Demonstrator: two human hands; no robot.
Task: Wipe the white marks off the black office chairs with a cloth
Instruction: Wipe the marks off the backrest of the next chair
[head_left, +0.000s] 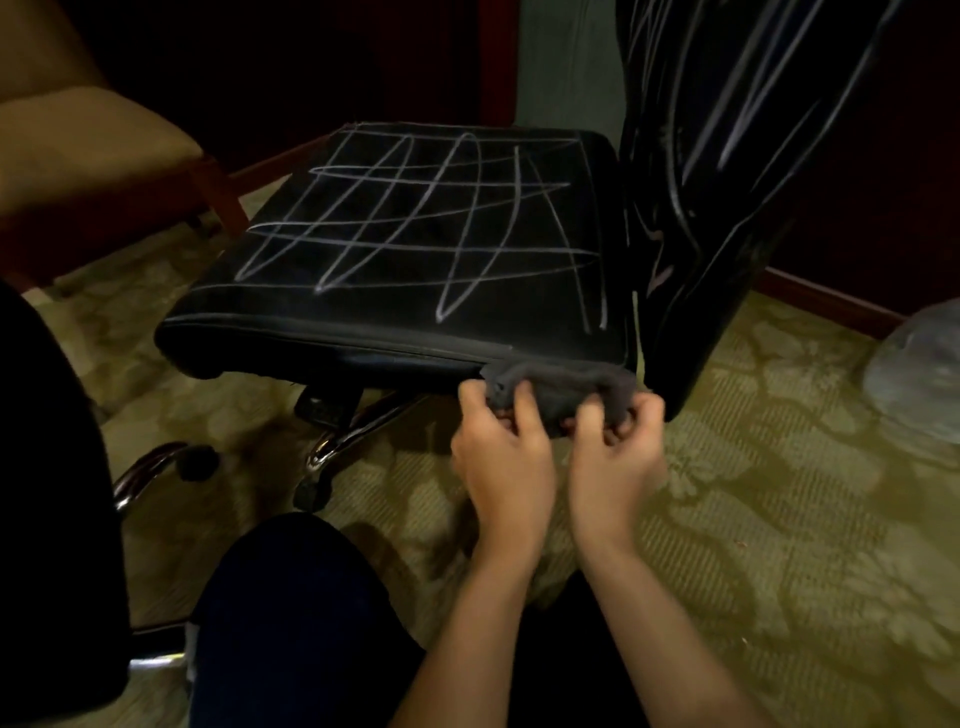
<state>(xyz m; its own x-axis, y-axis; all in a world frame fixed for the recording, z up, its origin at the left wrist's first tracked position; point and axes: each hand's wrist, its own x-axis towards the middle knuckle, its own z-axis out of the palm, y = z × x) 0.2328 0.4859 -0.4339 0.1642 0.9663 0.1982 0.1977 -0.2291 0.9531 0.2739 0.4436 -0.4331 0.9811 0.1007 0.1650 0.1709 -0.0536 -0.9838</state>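
While gripped: cloth (558, 389) w/ both hands, seat-edge (363, 358).

Both hands — left hand (501, 447) and right hand (615, 449) — pinch a folded dark grey cloth (563, 392) just beside the front edge of the black leather office chair seat (415, 244), which carries crossing white chalk-like marks (441, 218).

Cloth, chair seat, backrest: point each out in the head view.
cloth (558, 389): head view, middle of the dark folded cloth held by both hands.
chair seat (415, 228): head view, top of the cushion among the white marks.
backrest (727, 156): head view, marked front face.
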